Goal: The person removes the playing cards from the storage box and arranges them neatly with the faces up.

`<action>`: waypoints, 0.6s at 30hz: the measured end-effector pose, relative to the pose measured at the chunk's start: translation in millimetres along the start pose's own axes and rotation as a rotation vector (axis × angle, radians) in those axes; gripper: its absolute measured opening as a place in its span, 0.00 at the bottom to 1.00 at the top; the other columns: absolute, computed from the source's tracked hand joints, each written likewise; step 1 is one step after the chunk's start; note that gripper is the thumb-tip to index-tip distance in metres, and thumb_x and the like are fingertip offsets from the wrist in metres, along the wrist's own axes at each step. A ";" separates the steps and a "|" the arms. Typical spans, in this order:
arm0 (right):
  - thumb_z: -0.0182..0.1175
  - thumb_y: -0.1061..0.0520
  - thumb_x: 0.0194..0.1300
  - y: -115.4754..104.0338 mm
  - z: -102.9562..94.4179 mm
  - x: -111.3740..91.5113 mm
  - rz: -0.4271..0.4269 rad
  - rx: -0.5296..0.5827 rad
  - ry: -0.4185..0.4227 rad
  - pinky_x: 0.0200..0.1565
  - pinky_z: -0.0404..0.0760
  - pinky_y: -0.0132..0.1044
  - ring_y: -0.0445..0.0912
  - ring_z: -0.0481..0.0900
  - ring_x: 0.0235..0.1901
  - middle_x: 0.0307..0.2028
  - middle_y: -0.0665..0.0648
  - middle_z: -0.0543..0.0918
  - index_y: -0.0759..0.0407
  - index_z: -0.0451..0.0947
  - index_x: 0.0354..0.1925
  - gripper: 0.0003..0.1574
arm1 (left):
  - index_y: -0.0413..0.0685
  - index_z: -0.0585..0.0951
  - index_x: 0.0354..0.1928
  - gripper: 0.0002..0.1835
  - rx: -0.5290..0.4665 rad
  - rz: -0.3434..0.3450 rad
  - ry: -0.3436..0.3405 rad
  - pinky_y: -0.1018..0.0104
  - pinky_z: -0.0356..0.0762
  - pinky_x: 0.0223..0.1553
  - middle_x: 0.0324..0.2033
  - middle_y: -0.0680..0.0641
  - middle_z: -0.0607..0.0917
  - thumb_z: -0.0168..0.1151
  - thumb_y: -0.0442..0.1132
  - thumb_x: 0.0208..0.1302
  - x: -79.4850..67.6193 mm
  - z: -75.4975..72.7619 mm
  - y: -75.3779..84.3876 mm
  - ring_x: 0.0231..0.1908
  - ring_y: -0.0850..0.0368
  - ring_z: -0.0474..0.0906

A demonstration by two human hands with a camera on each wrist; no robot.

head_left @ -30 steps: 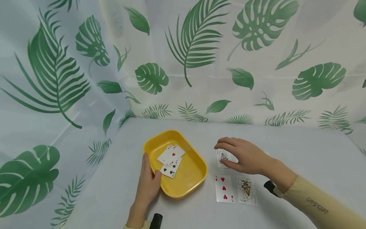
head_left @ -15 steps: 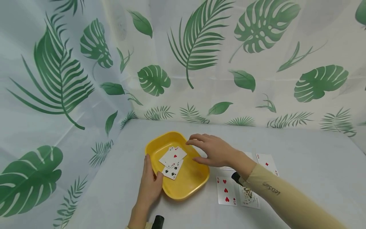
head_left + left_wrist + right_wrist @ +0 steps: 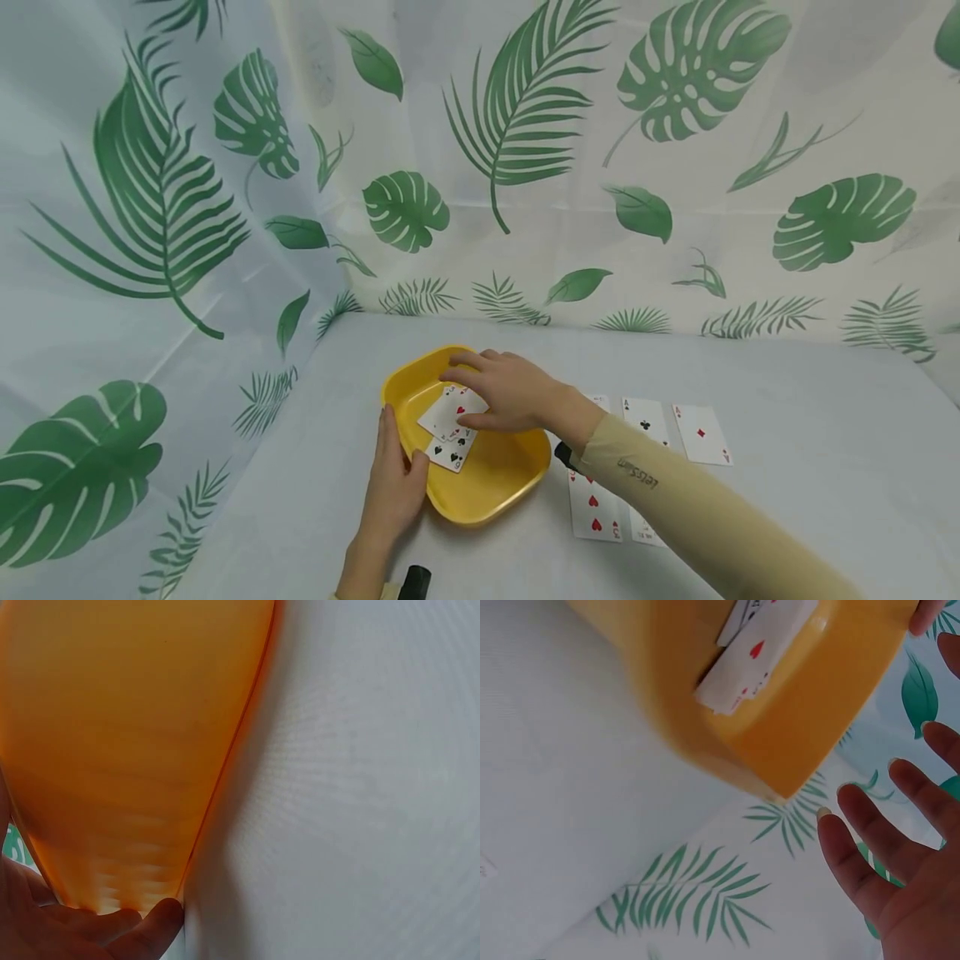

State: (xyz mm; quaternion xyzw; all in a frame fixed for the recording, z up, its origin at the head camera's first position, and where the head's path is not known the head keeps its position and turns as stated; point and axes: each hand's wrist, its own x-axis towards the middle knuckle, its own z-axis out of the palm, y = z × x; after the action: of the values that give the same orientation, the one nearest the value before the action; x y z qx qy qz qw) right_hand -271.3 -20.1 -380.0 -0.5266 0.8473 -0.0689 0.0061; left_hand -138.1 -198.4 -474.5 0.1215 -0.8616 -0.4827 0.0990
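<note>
My left hand (image 3: 393, 487) holds the near left side of a yellow plastic tray (image 3: 495, 492), thumb at the rim and fingers along the outer wall. From the left wrist, fingertips (image 3: 161, 922) show against the tray's outside. Over the tray hovers my right hand (image 3: 510, 392), its fingers spread and holding nothing; the right wrist view shows its bare palm (image 3: 922, 877). Inside the tray lies a small overlapping pile of playing cards (image 3: 442, 417), a heart ace on top and a six of spades (image 3: 448, 454) below. The right hand hides part of the pile.
Right of the tray, face-up cards lie in two rows. An ace of clubs (image 3: 645, 419) and ace of diamonds (image 3: 702, 434) show at the back; a three of hearts (image 3: 595, 521) and a partly covered joker (image 3: 643, 531) lie nearer. A leaf-printed sheet (image 3: 555, 167) hangs behind.
My right hand has travelled left from above the back row of cards to over the tray, uncovering the two aces. The left hand keeps its place at the tray.
</note>
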 end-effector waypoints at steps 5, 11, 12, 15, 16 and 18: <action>0.64 0.36 0.66 -7.6 2.2 14.4 0.031 -0.001 -0.056 0.61 0.75 0.52 0.54 0.73 0.63 0.70 0.55 0.69 0.47 0.69 0.72 0.41 | 0.42 0.39 0.81 0.45 0.006 -0.021 -0.017 0.46 0.45 0.74 0.79 0.41 0.42 0.50 0.34 0.68 0.2 -0.7 0.9 0.77 0.46 0.41; 0.63 0.35 0.66 -14.6 10.2 28.2 0.051 -0.042 -0.126 0.60 0.76 0.50 0.53 0.73 0.62 0.70 0.55 0.68 0.46 0.68 0.73 0.43 | 0.41 0.39 0.80 0.45 0.010 -0.021 -0.029 0.45 0.44 0.73 0.79 0.40 0.41 0.50 0.34 0.68 -0.3 -1.0 0.6 0.77 0.45 0.40; 0.63 0.34 0.66 -15.6 12.0 30.1 0.055 -0.058 -0.141 0.60 0.76 0.49 0.53 0.73 0.62 0.70 0.54 0.68 0.45 0.67 0.73 0.43 | 0.41 0.39 0.80 0.45 0.012 -0.022 -0.029 0.44 0.44 0.73 0.79 0.40 0.41 0.50 0.34 0.68 -0.6 -1.1 0.5 0.77 0.45 0.40; 0.62 0.32 0.66 -19.1 16.7 35.3 0.083 -0.092 -0.210 0.60 0.76 0.48 0.53 0.73 0.62 0.71 0.53 0.67 0.42 0.67 0.74 0.43 | 0.42 0.39 0.81 0.45 0.014 -0.026 -0.029 0.44 0.45 0.73 0.79 0.40 0.41 0.50 0.34 0.68 -1.3 -1.5 0.8 0.77 0.44 0.40; 0.61 0.32 0.66 -20.1 18.6 36.7 0.097 -0.104 -0.235 0.61 0.75 0.48 0.54 0.73 0.63 0.71 0.52 0.66 0.41 0.66 0.74 0.43 | 0.42 0.39 0.81 0.45 0.015 -0.027 -0.030 0.44 0.45 0.73 0.79 0.40 0.41 0.50 0.34 0.68 -1.5 -1.6 1.1 0.77 0.44 0.40; 0.61 0.31 0.66 -21.5 21.5 39.5 0.138 -0.119 -0.283 0.62 0.74 0.49 0.55 0.72 0.64 0.72 0.52 0.66 0.39 0.66 0.74 0.43 | 0.43 0.39 0.81 0.45 0.017 -0.027 -0.032 0.44 0.45 0.73 0.79 0.40 0.41 0.51 0.34 0.68 -1.5 -2.0 2.1 0.77 0.44 0.41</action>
State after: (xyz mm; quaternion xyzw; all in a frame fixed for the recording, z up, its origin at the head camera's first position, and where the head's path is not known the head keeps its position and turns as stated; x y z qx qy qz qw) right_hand -268.0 -67.1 -396.2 -0.4711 0.8747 0.0566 0.0988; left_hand -136.3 -198.5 -471.7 0.1265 -0.8654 -0.4785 0.0775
